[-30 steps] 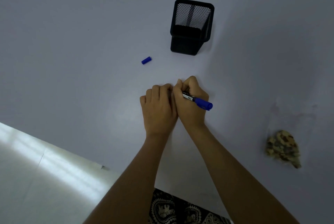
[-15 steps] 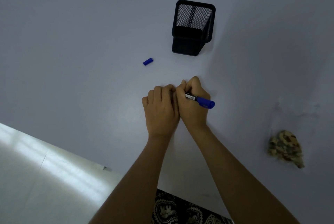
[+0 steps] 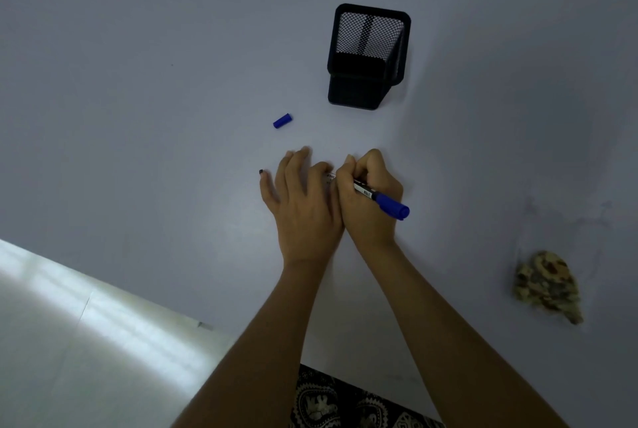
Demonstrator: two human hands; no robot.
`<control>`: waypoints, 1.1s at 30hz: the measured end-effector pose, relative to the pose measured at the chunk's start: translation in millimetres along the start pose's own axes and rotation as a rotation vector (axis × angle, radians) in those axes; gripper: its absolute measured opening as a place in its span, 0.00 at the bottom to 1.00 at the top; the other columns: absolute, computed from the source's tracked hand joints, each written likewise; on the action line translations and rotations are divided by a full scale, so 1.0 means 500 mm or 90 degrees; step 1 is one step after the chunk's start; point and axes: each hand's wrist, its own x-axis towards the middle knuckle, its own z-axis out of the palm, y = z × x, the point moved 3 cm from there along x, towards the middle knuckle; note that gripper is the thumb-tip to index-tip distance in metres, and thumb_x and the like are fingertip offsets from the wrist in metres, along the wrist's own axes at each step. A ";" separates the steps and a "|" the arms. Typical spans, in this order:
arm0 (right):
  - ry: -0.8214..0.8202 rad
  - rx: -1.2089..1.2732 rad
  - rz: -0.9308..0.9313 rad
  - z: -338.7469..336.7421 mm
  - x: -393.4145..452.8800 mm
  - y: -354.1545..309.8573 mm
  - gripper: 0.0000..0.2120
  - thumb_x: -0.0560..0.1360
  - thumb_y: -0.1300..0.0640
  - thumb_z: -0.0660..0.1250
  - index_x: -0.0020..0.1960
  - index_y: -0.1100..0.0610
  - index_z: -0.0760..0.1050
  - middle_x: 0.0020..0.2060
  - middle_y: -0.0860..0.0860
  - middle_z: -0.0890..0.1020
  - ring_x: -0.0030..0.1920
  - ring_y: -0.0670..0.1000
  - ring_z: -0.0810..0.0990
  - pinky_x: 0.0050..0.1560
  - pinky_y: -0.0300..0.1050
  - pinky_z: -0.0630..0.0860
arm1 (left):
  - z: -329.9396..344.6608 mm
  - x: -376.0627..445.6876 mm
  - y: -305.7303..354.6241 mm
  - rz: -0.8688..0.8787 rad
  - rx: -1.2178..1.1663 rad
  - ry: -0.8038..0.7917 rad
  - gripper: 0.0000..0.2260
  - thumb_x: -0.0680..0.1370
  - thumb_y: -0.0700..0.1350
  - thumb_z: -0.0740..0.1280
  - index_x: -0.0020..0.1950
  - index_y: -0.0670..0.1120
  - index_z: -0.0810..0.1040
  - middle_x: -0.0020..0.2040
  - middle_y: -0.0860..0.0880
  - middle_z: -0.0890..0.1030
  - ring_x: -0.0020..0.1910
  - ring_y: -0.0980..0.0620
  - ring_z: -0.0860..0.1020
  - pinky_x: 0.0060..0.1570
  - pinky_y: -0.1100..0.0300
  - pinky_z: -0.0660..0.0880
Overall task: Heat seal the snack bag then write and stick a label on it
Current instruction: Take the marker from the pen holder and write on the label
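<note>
Slanting marker (image 3: 379, 198), capped end lower-right

right hand (image 3: 371, 198) gripping marker (image 3: 381, 200), left hand (image 3: 303, 206) flat

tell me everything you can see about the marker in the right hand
The marker is a slim pen with a white barrel bearing dark printed markings and a blue rear end pointing down-right, away from the fingers. It lies tilted, its writing end hidden inside the right hand, whose curled fingers grip it as if writing. The tip cannot be seen. A loose blue cap lies apart on the white table, up-left of the hands. The left hand rests right beside the gripping hand.
</note>
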 end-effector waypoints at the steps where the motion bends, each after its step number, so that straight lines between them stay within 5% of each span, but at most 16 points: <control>1: -0.001 0.000 0.000 0.000 0.001 0.001 0.13 0.77 0.62 0.65 0.37 0.56 0.65 0.26 0.54 0.73 0.25 0.51 0.73 0.26 0.36 0.72 | 0.001 0.000 0.000 -0.001 -0.001 -0.002 0.13 0.75 0.49 0.68 0.58 0.46 0.76 0.67 0.42 0.73 0.70 0.43 0.65 0.72 0.40 0.51; 10: -0.027 0.015 0.001 -0.002 0.000 0.005 0.12 0.77 0.63 0.65 0.37 0.59 0.67 0.27 0.51 0.71 0.25 0.50 0.72 0.27 0.31 0.70 | -0.008 0.004 0.011 0.016 -0.020 -0.013 0.14 0.75 0.51 0.64 0.58 0.46 0.76 0.65 0.41 0.74 0.68 0.41 0.69 0.70 0.38 0.54; 23: -0.016 0.024 0.009 -0.005 -0.001 -0.002 0.13 0.77 0.63 0.65 0.37 0.56 0.65 0.27 0.55 0.73 0.25 0.54 0.73 0.26 0.45 0.74 | 0.000 -0.001 0.005 0.017 -0.016 -0.004 0.12 0.74 0.47 0.69 0.56 0.44 0.77 0.66 0.41 0.73 0.68 0.42 0.68 0.71 0.38 0.55; 33: -0.016 0.026 0.007 -0.004 -0.002 0.002 0.12 0.77 0.59 0.63 0.36 0.59 0.66 0.27 0.55 0.72 0.26 0.51 0.71 0.26 0.41 0.73 | 0.002 -0.004 0.003 0.015 -0.023 0.009 0.09 0.75 0.46 0.68 0.52 0.44 0.77 0.64 0.41 0.74 0.67 0.42 0.69 0.70 0.39 0.56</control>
